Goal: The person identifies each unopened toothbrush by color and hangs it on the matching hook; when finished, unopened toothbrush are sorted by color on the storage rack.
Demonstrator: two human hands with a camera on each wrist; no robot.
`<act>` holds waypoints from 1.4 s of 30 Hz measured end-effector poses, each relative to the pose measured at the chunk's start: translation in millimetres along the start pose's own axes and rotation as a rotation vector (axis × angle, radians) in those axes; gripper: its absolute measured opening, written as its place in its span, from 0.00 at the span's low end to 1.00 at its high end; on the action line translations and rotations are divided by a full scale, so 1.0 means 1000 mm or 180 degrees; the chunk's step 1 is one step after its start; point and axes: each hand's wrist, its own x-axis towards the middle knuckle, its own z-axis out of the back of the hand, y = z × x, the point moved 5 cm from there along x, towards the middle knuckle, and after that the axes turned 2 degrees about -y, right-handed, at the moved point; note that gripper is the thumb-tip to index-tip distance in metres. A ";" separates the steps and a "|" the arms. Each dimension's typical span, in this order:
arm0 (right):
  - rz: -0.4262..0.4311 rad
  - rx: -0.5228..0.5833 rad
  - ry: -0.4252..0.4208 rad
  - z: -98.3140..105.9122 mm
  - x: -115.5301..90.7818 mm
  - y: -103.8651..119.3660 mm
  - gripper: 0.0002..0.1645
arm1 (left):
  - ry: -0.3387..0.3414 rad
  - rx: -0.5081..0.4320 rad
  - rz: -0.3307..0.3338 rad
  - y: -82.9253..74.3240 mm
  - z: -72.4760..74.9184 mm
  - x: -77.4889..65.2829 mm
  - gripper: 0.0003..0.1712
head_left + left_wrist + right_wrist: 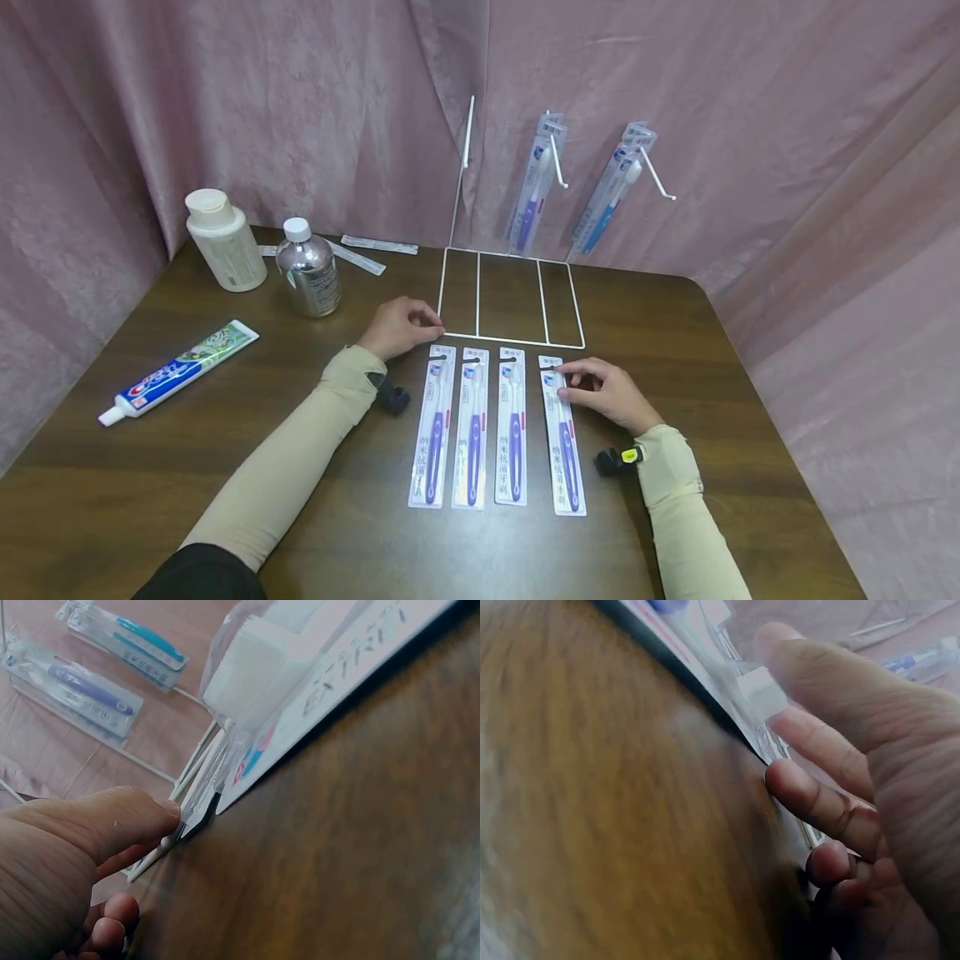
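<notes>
Four toothbrush packs (474, 442) lay on the table (360, 525) in a row, all with their heads pointing away from the person. At least two more hanging packs (531, 187) showed on the wire rack (477, 293), one with a purple handle and one with a blue. Three hooks (558, 161) rose behind the rack's flat base, a frame of thin white bars.

One toothpaste tube (180, 367), one white bottle (232, 258) and one clear bottle (311, 279) with a white cap stood or lay to the left. At least two narrow paper-like strips (378, 245) lay near the clear bottle. The table had a dark brown wood grain, and a pink, velvety curtain (300, 108) fell in soft folds.

Each pack in the row was long and flat, a pale card under clear plastic, printed in blue, with a slot at the top and a slim purple-handled brush. The rightmost pack (567, 467) sat a little apart from the others, slightly tilted.

The left hand (397, 327) pinched the rack's near left corner between thumb and forefinger. The right hand (611, 396) touched the rightmost pack's upper part with bent fingers; whether it gripped the pack could not be told.
</notes>
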 end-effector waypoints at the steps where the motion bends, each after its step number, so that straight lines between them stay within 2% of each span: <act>1: -0.0001 -0.0035 0.0006 0.000 0.000 0.001 0.23 | 0.0009 0.0006 0.0022 0.000 0.000 0.000 0.09; 13: 0.0068 -0.0273 -0.0048 -0.004 0.004 0.007 0.24 | 0.0017 -0.0013 0.0056 0.005 0.001 0.001 0.09; 20: 0.0173 -0.0209 -0.0131 -0.004 0.006 0.012 0.22 | -0.0005 0.0001 0.0012 0.007 0.004 -0.001 0.10; 27: 0.0206 -0.0096 -0.0247 -0.005 0.009 0.029 0.20 | -0.0071 0.0032 -0.0006 0.003 0.011 -0.004 0.10; 30: 0.0414 -0.0208 -0.0471 0.003 0.010 0.049 0.20 | -0.0035 0.0065 -0.0004 0.003 0.009 -0.002 0.10; 33: 0.0846 -0.0405 -0.0844 0.018 0.013 0.080 0.20 | -0.0028 0.0051 -0.0017 0.003 0.006 0.001 0.10; 38: 0.1637 -0.0474 -0.1749 0.050 0.017 0.141 0.23 | -0.0058 0.0001 -0.0049 0.002 0.004 0.002 0.10; 42: 0.1913 -0.0344 -0.2426 0.069 0.019 0.180 0.23 | -0.0013 0.0007 -0.0050 0.001 0.001 0.002 0.10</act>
